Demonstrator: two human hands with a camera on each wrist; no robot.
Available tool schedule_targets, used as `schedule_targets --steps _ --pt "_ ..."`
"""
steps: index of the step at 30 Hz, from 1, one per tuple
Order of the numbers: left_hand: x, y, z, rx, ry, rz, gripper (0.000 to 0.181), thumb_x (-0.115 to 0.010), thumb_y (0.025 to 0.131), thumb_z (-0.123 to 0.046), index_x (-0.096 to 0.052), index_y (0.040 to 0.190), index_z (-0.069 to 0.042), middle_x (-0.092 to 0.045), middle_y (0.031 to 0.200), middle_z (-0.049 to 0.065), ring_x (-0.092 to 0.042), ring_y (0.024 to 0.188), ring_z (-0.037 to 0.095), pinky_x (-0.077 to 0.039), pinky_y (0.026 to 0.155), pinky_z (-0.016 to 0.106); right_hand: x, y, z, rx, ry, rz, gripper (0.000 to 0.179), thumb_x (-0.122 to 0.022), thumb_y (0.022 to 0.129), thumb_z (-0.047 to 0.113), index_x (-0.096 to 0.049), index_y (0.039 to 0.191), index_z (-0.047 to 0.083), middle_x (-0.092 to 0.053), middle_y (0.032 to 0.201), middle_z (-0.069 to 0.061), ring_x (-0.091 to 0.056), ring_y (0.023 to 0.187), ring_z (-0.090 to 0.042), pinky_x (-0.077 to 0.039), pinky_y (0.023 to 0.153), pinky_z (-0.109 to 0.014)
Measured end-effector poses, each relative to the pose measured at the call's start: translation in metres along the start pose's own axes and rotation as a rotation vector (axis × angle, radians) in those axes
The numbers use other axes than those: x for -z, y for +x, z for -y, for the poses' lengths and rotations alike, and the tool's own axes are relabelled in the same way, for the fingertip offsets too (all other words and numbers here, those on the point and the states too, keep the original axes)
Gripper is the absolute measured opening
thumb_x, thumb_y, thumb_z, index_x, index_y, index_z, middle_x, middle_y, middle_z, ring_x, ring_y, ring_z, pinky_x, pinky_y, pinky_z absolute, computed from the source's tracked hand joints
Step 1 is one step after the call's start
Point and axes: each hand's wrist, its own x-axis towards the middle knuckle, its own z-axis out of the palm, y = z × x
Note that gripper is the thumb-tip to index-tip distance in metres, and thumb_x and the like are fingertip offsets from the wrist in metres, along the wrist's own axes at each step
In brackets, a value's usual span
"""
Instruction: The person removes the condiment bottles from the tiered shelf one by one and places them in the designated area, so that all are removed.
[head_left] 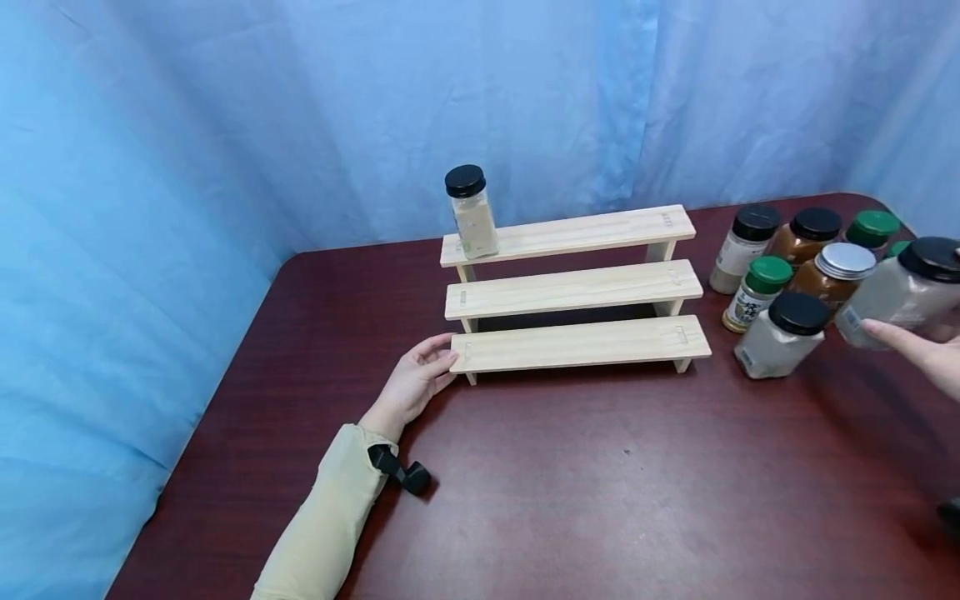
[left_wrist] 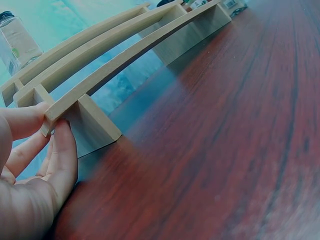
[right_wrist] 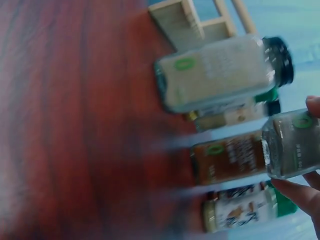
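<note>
My left hand (head_left: 420,379) pinches the left end of the lowest board of a three-step wooden rack (head_left: 577,346). In the left wrist view the thumb lies on top of the board and the fingers are under it. On the rack's top step, at its left end, stands a black-lidded spice jar (head_left: 475,221) with pale contents. At the right edge of the head view my right hand (head_left: 933,358) grips another black-lidded spice jar (head_left: 885,304), tilted and raised over the table. The right wrist view shows the clear base of this held jar (right_wrist: 295,145), its contents greyish.
Several jars crowd the table right of the rack: a pale black-lidded jar (head_left: 776,346) in front, a small green-lidded bottle (head_left: 746,304), a silver-lidded brown jar (head_left: 828,283) and a tall black-lidded jar (head_left: 738,254). Blue curtains (head_left: 450,100) hang behind the dark red table (head_left: 585,492).
</note>
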Motion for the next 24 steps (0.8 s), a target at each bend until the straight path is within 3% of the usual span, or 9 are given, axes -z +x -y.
schedule_targets --steps 3,6,8,12,13,18,19,21,24 --pt "0.0 0.0 0.0 0.004 0.002 -0.006 0.046 -0.046 0.096 0.004 -0.034 0.14 0.003 -0.059 0.086 -0.008 -0.06 0.076 0.002 -0.049 0.07 0.017 -0.001 -0.008 0.011 0.001 0.035 0.085 0.086 -0.07 0.082 0.007 -0.021 0.147 0.032 -0.036 0.141 0.016 -0.037 0.115 0.014 -0.029 0.086 0.003" --pt "-0.001 0.0 0.0 0.003 0.006 -0.008 0.047 -0.046 0.096 0.003 -0.034 0.141 0.003 -0.059 0.086 -0.008 -0.06 0.076 0.002 -0.049 0.07 0.017 -0.005 -0.01 0.02 0.026 0.075 0.142 0.09 -0.07 0.078 -0.002 -0.02 0.147 0.028 -0.038 0.132 0.02 -0.043 0.103 0.018 -0.036 0.077 0.001" --pt "-0.001 -0.001 0.0 0.004 0.008 -0.006 0.047 -0.046 0.096 0.003 -0.033 0.141 0.003 -0.058 0.086 -0.008 -0.06 0.076 0.002 -0.049 0.07 0.017 -0.005 -0.015 0.041 0.038 0.035 0.167 0.087 -0.07 0.078 -0.003 -0.021 0.146 0.022 -0.041 0.126 0.012 -0.039 0.092 0.023 -0.035 0.069 0.002" --pt "-0.002 -0.003 0.0 0.006 0.006 -0.003 0.047 -0.046 0.096 0.003 -0.033 0.141 0.003 -0.058 0.087 -0.007 -0.06 0.077 0.002 -0.049 0.071 0.017 -0.004 -0.023 0.069 0.022 -0.043 0.203 0.085 -0.07 0.079 -0.001 -0.017 0.145 0.013 -0.046 0.117 -0.022 -0.025 0.08 0.027 -0.028 0.062 0.003" --pt "-0.001 -0.003 0.001 0.009 0.006 -0.005 0.047 -0.046 0.096 0.003 -0.034 0.141 0.003 -0.058 0.087 -0.007 -0.06 0.077 0.003 -0.049 0.071 0.017 -0.004 -0.025 0.072 0.005 -0.054 0.219 0.086 -0.07 0.08 -0.001 -0.016 0.145 0.012 -0.042 0.119 -0.033 -0.034 0.082 0.021 -0.027 0.061 0.003" --pt "0.0 -0.003 0.003 0.024 -0.002 -0.018 0.046 -0.047 0.096 0.003 -0.035 0.141 0.002 -0.058 0.086 -0.006 -0.06 0.076 0.003 -0.05 0.07 0.017 -0.011 -0.022 0.038 -0.014 -0.111 0.252 0.097 -0.072 0.079 0.001 -0.007 0.146 0.027 -0.037 0.123 -0.037 -0.034 0.081 0.016 -0.024 0.056 0.003" --pt "0.0 -0.003 0.003 0.025 -0.002 -0.022 0.046 -0.047 0.096 0.003 -0.035 0.141 0.002 -0.058 0.086 -0.006 -0.06 0.076 0.003 -0.05 0.07 0.017 -0.011 -0.022 0.04 -0.019 -0.103 0.256 0.097 -0.071 0.079 0.0 -0.007 0.146 0.026 -0.037 0.125 -0.039 -0.043 0.084 0.008 -0.024 0.057 0.002" --pt "-0.001 -0.002 0.002 0.018 0.002 -0.024 0.046 -0.047 0.096 0.003 -0.035 0.141 0.002 -0.058 0.087 -0.006 -0.06 0.076 0.003 -0.05 0.07 0.017 -0.01 -0.024 0.044 -0.027 -0.115 0.243 0.093 -0.07 0.081 0.004 -0.007 0.147 0.026 -0.037 0.129 -0.038 -0.042 0.091 0.01 -0.036 0.071 0.001" --pt "-0.001 -0.001 0.002 0.006 0.012 -0.016 0.046 -0.047 0.096 0.002 -0.035 0.141 0.001 -0.058 0.088 -0.006 -0.06 0.077 0.002 -0.049 0.071 0.017 -0.007 -0.03 0.059 -0.025 -0.091 0.229 0.084 -0.066 0.086 0.007 -0.009 0.147 0.02 -0.035 0.133 -0.04 -0.042 0.105 0.012 -0.033 0.095 -0.007"
